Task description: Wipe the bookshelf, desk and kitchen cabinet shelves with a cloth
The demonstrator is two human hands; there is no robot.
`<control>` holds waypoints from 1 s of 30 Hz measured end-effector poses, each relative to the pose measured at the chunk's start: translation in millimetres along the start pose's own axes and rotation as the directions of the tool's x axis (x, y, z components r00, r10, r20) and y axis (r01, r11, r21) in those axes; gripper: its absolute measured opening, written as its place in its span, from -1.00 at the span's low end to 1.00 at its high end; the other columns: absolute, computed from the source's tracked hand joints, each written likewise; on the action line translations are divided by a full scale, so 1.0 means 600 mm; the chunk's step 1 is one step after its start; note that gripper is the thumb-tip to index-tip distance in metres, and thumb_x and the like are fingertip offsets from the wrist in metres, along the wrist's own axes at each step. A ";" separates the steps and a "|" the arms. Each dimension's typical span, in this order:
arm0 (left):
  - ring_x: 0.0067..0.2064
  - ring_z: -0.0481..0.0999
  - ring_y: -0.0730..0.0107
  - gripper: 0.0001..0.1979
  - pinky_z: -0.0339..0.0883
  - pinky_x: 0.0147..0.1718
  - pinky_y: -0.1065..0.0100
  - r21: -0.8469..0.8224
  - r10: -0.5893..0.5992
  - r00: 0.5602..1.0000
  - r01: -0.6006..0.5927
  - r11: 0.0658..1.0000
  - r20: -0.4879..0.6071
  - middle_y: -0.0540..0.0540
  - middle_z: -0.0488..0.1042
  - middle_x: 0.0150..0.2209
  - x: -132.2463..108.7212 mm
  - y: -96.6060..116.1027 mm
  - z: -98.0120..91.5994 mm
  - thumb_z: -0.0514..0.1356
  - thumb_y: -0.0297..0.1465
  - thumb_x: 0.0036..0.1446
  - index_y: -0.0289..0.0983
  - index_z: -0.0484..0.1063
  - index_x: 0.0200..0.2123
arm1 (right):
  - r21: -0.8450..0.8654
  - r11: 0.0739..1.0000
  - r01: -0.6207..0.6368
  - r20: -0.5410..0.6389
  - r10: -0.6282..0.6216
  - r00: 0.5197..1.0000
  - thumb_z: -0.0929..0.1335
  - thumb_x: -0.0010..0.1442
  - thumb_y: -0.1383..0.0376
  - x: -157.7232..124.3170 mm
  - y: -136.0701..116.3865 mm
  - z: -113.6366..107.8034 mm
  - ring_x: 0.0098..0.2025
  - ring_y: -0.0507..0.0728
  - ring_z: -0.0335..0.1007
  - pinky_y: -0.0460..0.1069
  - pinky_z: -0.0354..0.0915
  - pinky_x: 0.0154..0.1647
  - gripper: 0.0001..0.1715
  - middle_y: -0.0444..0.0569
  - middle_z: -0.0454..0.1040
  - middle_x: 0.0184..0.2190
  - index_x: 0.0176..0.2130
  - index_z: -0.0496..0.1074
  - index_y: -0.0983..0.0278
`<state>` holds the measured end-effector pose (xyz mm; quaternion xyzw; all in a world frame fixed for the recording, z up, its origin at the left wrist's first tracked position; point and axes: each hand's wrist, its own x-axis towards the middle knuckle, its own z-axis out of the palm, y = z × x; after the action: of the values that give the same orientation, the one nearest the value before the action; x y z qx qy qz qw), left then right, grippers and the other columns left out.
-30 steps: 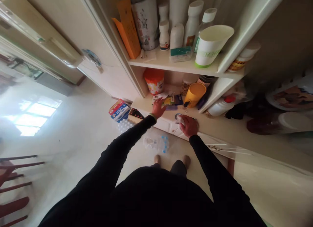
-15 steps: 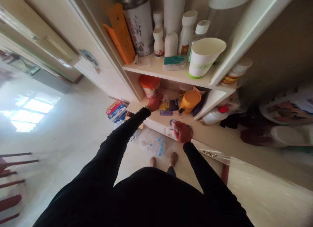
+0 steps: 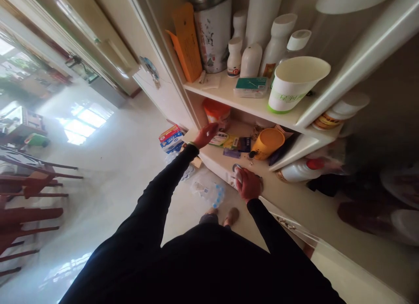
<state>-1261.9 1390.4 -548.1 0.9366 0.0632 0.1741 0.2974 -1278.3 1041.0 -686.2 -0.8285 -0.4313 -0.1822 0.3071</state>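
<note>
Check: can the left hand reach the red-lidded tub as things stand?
Probably yes: the left hand is close in front of the red-lidded tub, with nothing visible between them; the shelf above seems to limit only reaching from overhead.

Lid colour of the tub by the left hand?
The lid is orange-red, shown in the head view.

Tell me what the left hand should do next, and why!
Perhaps the left hand should ease toward the green-and-white packet: that hand looks empty and the packet lies close by, while the right hand seems busy gripping something pale.
</note>
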 end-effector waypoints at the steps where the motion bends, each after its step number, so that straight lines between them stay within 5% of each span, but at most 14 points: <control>1: 0.37 0.55 0.03 -0.48 0.36 0.44 -0.02 0.047 0.006 0.999 -0.008 0.999 0.046 -0.29 0.56 0.33 0.001 0.004 0.003 0.24 -0.31 0.35 -0.28 0.51 0.33 | 0.001 1.000 -0.002 0.007 0.002 1.000 0.29 0.49 0.15 0.000 0.000 0.000 0.06 0.29 0.44 0.11 0.32 0.13 -0.46 0.24 0.57 0.12 0.29 0.53 0.34; 6: 0.48 0.40 -0.09 -0.27 0.25 0.50 -0.08 0.247 0.043 0.948 -0.126 0.961 0.316 -0.34 0.42 0.45 0.011 0.019 0.032 0.32 -0.35 0.26 -0.31 0.37 0.48 | -0.010 1.000 -0.009 0.032 0.009 0.999 0.29 0.47 0.15 -0.001 0.000 -0.002 0.08 0.30 0.43 0.12 0.32 0.14 -0.44 0.23 0.57 0.14 0.32 0.50 0.31; 10: 0.57 0.21 -0.25 0.03 0.15 0.53 -0.15 0.357 0.018 0.901 -0.190 0.915 0.433 -0.36 0.21 0.57 0.021 0.024 0.042 0.47 -0.28 0.12 -0.30 0.17 0.59 | -0.032 0.999 0.003 0.055 -0.002 0.998 0.30 0.46 0.17 -0.001 0.000 -0.003 0.08 0.30 0.42 0.12 0.31 0.13 -0.43 0.23 0.57 0.13 0.33 0.50 0.30; 16: 0.58 0.11 -0.31 0.02 0.04 0.53 -0.12 0.413 -0.021 0.844 -0.241 0.878 0.537 -0.46 0.19 0.56 0.020 0.049 0.033 0.47 -0.32 0.13 -0.37 0.17 0.58 | -0.068 0.998 0.013 0.058 -0.009 0.998 0.31 0.45 0.18 -0.002 0.002 0.000 0.05 0.29 0.44 0.12 0.32 0.12 -0.46 0.24 0.58 0.12 0.29 0.50 0.33; 23: 0.49 0.25 -0.28 -0.04 0.16 0.47 -0.14 0.400 0.177 0.933 -0.299 0.867 0.313 -0.40 0.29 0.48 0.028 0.123 -0.083 0.41 -0.10 0.26 -0.20 0.12 0.60 | -0.084 0.996 0.008 0.054 -0.003 0.999 0.31 0.44 0.19 -0.002 0.002 0.003 0.05 0.30 0.45 0.13 0.33 0.12 -0.44 0.26 0.57 0.13 0.32 0.48 0.32; 27: 0.46 0.29 -0.34 -0.20 0.16 0.45 -0.22 0.521 0.153 0.955 -0.269 0.810 0.256 -0.42 0.37 0.42 0.091 0.141 -0.145 0.37 -0.10 0.31 -0.22 0.28 0.52 | -0.105 0.994 0.014 0.025 -0.011 1.000 0.32 0.43 0.20 0.002 0.002 0.004 0.05 0.29 0.45 0.11 0.33 0.11 -0.43 0.22 0.58 0.12 0.34 0.46 0.29; 30: 0.38 0.42 -0.27 -0.43 0.24 0.41 -0.17 0.545 0.138 0.949 -0.278 0.791 0.283 -0.40 0.50 0.31 0.149 0.128 -0.153 0.29 -0.18 0.38 -0.27 0.49 0.36 | -0.117 0.992 0.050 0.010 -0.050 0.999 0.33 0.43 0.20 0.005 0.004 0.004 0.02 0.28 0.45 0.10 0.33 0.10 -0.44 0.22 0.58 0.10 0.33 0.47 0.31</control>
<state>-1211.0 1396.6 -407.8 0.9971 -0.0257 0.0696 -0.0169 -1274.6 1043.4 -687.2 -0.8346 -0.4415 -0.2120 0.2520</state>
